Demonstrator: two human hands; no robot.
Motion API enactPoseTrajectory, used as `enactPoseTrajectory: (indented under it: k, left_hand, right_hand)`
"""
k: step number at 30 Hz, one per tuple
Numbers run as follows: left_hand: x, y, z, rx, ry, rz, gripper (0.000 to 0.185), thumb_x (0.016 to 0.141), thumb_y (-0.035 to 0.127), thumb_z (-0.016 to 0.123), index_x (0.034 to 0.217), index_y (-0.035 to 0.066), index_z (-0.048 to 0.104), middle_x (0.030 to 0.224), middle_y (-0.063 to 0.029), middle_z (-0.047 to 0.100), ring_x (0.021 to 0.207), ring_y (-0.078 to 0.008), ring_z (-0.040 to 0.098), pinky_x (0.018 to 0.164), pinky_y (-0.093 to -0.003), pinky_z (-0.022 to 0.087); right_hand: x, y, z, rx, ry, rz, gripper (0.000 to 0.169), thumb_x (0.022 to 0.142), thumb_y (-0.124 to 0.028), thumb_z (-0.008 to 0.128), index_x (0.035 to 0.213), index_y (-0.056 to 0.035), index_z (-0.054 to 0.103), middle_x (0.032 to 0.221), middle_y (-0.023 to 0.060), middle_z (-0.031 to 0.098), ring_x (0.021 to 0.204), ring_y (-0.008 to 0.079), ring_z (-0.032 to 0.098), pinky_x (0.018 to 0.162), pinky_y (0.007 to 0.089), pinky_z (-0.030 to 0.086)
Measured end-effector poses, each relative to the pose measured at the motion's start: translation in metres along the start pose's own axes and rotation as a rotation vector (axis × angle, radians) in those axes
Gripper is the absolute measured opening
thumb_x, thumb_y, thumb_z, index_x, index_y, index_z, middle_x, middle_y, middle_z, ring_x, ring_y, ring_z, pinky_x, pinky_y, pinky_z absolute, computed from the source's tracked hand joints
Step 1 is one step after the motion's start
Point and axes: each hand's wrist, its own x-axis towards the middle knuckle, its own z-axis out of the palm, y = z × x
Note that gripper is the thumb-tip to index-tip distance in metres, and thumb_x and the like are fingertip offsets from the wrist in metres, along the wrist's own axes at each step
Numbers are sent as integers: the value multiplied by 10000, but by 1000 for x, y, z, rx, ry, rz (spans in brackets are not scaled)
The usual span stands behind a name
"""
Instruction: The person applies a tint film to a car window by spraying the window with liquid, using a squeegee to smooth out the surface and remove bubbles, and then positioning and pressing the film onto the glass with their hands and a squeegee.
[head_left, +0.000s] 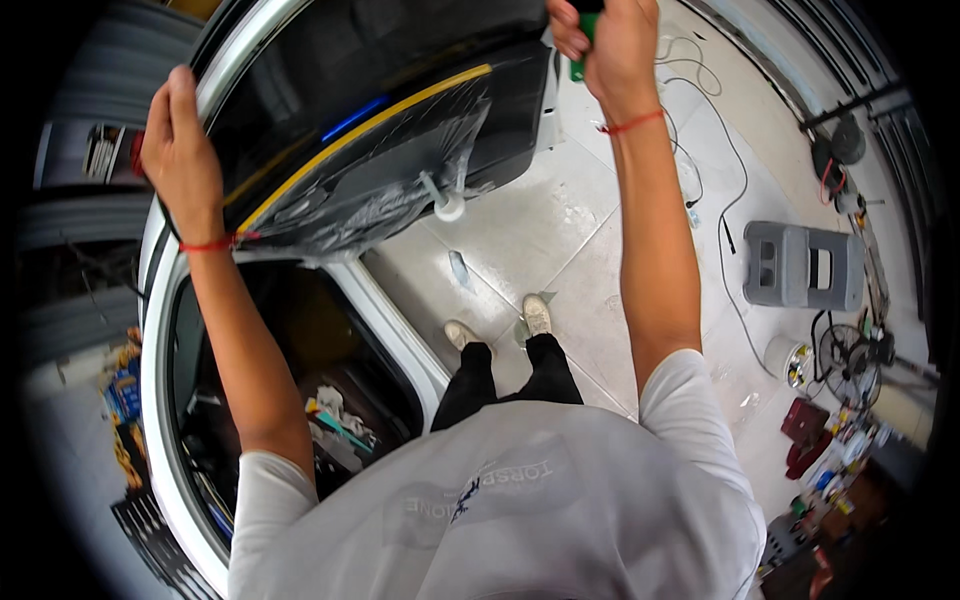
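My right hand is closed around a green-and-black hand tool, partly cut off by the top edge; its exact kind is unclear. My left hand is raised at the white car's door frame, fingers close together; its grip is hidden. Between my arms stands an open car door with a dark window glass. Yellow tape runs along the lower glass edge, holding clear plastic sheeting over the dark door panel. A pale round piece shows at the sheeting's lower edge.
Through the door opening, crumpled white material lies on a dark seat. On the tiled floor a black cable winds at right, near a grey plastic step stool, a white bucket and a fan. Assorted clutter sits beyond.
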Motion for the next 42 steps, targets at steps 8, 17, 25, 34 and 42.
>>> enactPoseTrajectory:
  k: [8,17,25,34,42]
  left_hand:
    - [-116,-49,-1,-464,39,-395,298,1051,220,553,1162,-10,705,897,-64,707,820,-133,643,786,-272,501]
    - [-129,-166,152,-1422,-172,-1430,327,967,250,564,1118,-37,605,961,-99,677,810,-222,621,722,-359,513]
    - [-118,-166,203,-1424,32,-1528,204,895,277,628,887,86,555,761,-36,602,711,-201,603,647,-340,455]
    - [-97,-121,161,-1127,-20,-1312,251,915,300,555,907,51,584,736,-102,682,647,-242,699,615,-316,487]
    - [-227,-78,54,-1276,-421,-1067,189,932,152,504,965,-2,610,876,-145,708,708,-250,705,679,-360,536]
  right_hand:
    - [-194,93,-76,-469,64,390,469,1048,-420,594,896,13,693,654,19,592,526,69,486,477,229,345]
    - [-328,150,-86,-515,52,725,390,1023,-358,664,958,19,743,667,-13,576,543,54,471,494,234,351]
    - [-337,145,-64,-621,190,675,376,1042,-336,629,986,27,711,656,-8,555,549,66,470,503,237,343]
    - [-325,164,-21,-563,242,607,348,1006,-313,696,966,32,732,657,-31,554,542,42,451,504,231,343]
    - [-268,127,37,181,32,595,396,1081,-390,506,1283,-91,668,1463,212,529,1317,363,552,775,415,584]
